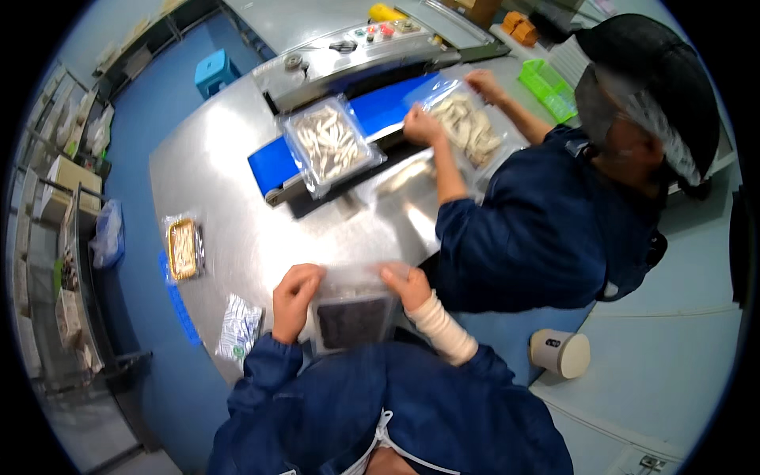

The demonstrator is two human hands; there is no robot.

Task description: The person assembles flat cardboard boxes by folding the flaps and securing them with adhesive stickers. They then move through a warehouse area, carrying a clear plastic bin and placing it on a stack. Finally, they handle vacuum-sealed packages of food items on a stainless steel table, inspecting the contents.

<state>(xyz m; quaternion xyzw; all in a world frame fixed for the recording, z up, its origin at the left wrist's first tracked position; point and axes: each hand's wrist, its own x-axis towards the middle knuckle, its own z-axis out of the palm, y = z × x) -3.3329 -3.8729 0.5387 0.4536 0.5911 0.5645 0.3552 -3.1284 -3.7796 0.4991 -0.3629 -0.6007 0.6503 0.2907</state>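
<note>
My left hand (294, 299) grips the left edge of a clear plastic bag (353, 279) that holds a dark tray (353, 321). My right hand (406, 286) pinches the bag's right top corner. The bag rests on the near edge of the steel table (237, 182), close to my chest. A sealed bag of pale fish pieces (330, 143) lies on the blue conveyor belt (388, 107) farther away.
A co-worker in dark blue stands at the right, both hands on another bag of pale pieces (470, 127). A yellow tray in a bag (183, 248) and a white printed packet (240, 327) lie at the left. A control panel (380, 33), green basket (548, 85) and white cylinder (560, 351) are around.
</note>
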